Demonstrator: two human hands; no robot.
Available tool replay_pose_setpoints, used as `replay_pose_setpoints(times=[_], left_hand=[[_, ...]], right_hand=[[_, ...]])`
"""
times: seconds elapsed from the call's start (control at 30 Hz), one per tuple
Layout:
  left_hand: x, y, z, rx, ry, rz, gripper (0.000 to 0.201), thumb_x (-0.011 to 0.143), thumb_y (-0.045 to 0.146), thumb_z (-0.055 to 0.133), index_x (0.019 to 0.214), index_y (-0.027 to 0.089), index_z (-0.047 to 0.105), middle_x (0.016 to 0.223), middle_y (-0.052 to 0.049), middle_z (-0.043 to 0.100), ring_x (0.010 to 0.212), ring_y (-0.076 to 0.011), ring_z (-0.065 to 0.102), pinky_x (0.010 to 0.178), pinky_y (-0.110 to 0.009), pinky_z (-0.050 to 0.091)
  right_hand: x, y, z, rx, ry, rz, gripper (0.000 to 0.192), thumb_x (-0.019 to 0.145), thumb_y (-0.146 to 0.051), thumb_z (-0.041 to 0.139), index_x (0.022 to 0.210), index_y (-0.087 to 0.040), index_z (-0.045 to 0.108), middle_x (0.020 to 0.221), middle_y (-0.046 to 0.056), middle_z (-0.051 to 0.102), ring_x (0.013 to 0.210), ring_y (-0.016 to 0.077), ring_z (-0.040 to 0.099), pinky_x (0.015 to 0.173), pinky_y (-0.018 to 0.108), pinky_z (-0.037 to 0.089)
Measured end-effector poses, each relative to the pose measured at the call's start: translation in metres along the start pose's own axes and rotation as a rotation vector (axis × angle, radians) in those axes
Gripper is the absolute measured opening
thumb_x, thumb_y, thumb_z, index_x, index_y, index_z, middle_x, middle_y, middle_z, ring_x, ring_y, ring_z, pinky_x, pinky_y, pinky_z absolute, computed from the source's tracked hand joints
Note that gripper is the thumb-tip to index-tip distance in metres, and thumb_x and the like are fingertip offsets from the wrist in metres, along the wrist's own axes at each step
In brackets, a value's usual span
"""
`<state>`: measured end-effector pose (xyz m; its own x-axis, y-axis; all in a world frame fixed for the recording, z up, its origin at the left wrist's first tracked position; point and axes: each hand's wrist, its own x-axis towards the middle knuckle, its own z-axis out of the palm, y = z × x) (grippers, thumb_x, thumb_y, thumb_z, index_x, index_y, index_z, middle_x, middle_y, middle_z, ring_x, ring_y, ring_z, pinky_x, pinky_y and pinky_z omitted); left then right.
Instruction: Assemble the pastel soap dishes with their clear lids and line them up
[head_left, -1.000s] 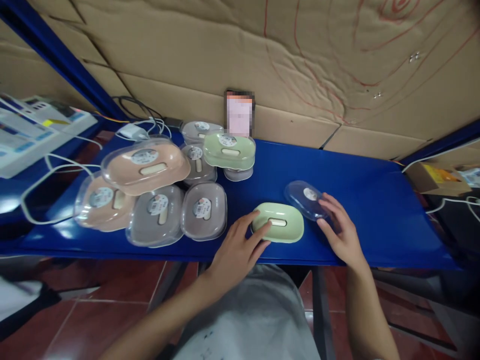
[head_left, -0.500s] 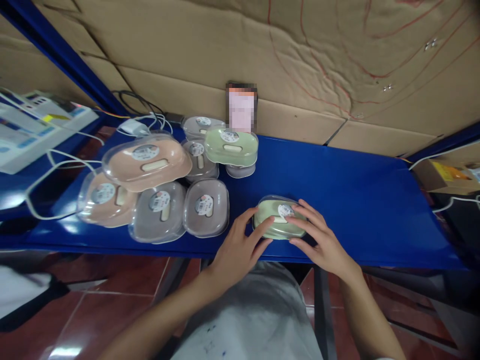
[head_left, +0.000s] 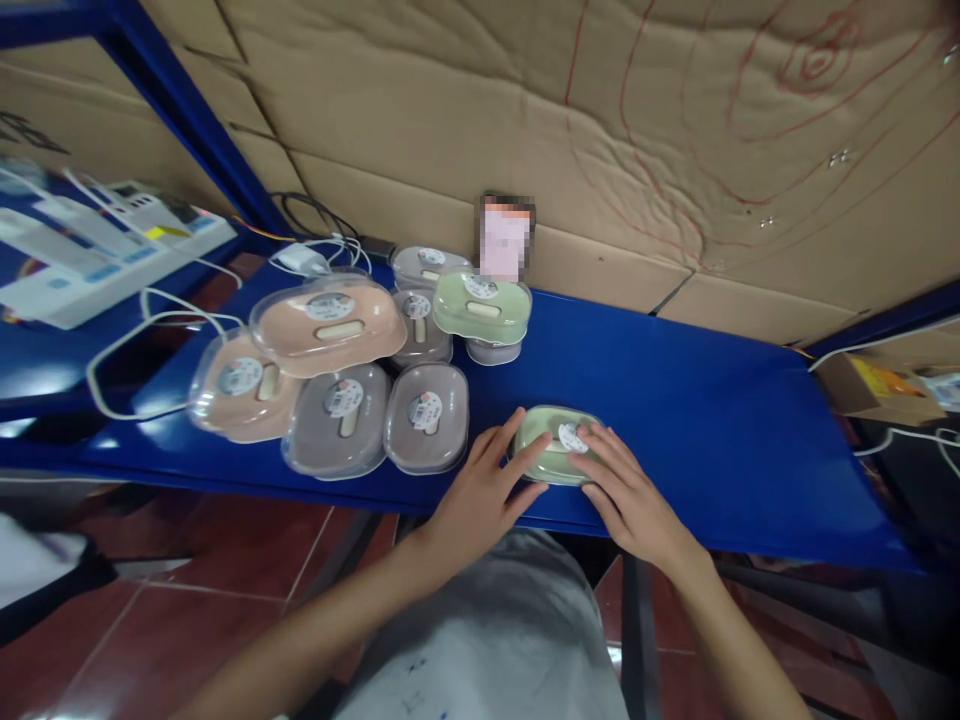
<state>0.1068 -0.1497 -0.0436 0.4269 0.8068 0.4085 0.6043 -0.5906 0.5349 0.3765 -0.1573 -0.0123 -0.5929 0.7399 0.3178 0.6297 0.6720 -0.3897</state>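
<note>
Both hands on a green soap box [head_left: 556,446].
Left hand [head_left: 480,490] and right hand [head_left: 626,490] press spread fingers on its clear lid; probably light, slick plastic, best gripped by its long sides.

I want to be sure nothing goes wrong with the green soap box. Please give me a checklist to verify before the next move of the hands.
1. Clear lid sits on the green soap box: ok.
2. Lid pressed fully shut all around: cannot tell.
3. Left hand steadies the box at its left side: ok.
4. Right hand rests with fingers on the lid: ok.
5. Box lies fully on the blue table, though near its front edge: ok.
6. Gap to the grey boxes on the left: ok.
</note>
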Motion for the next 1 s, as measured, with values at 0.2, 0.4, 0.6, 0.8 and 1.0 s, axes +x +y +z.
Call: replay_pose_setpoints(times=[0.2,0.4,0.6,0.8,1.0], left_hand=[[-0.001,-0.002,0.003,-0.056,0.018,-0.039,0.052,0.106,0.038,0.067,0.155,0.027,0.053,0.165,-0.018,0.049,0.143,-0.0331,0.058,0.114,-0.054,0.055],[0.001,0.001,0.001,-0.064,0.011,-0.053,0.054,0.106,0.034,0.067,0.158,0.028,0.051,0.163,-0.017,0.049,0.142,-0.0329,0.058,0.114,-0.054,0.056],[-0.001,0.003,0.001,-0.032,-0.019,-0.047,0.055,0.105,0.035,0.070,0.157,0.030,0.052,0.163,-0.017,0.050,0.141,-0.0352,0.060,0.112,-0.059,0.058],[-0.002,0.004,0.003,-0.016,-0.039,-0.053,0.061,0.101,0.036,0.075,0.157,0.031,0.052,0.165,-0.016,0.049,0.139,-0.0354,0.061,0.111,-0.058,0.060],[-0.004,0.005,0.000,0.010,-0.083,-0.029,0.066,0.099,0.036,0.077,0.159,0.028,0.052,0.166,-0.018,0.047,0.138,-0.0367,0.062,0.110,-0.057,0.061]], right_hand=[[-0.005,0.010,0.011,-0.192,-0.010,-0.092,0.077,0.106,-0.010,0.050,0.172,-0.039,0.024,0.171,0.005,0.044,0.159,0.0316,0.042,0.131,0.069,0.033],[-0.007,0.014,0.002,-0.151,-0.030,-0.109,0.068,0.108,-0.021,0.055,0.171,-0.036,0.033,0.167,0.007,0.052,0.157,0.0310,0.047,0.130,0.064,0.039],[0.068,0.059,-0.049,-0.266,0.178,0.020,0.054,0.113,-0.030,0.039,0.167,-0.032,0.043,0.138,0.011,0.073,0.126,0.0307,0.069,0.107,0.052,0.054],[0.221,0.108,-0.038,-0.773,-0.088,0.062,0.062,0.111,-0.021,0.031,0.172,-0.025,0.032,0.116,0.016,0.074,0.100,0.0304,0.069,0.092,0.043,0.045],[0.273,0.123,-0.002,-0.773,-0.054,0.009,0.061,0.114,-0.035,0.030,0.174,-0.023,0.026,0.119,0.018,0.071,0.105,0.0318,0.065,0.091,0.043,0.041]])
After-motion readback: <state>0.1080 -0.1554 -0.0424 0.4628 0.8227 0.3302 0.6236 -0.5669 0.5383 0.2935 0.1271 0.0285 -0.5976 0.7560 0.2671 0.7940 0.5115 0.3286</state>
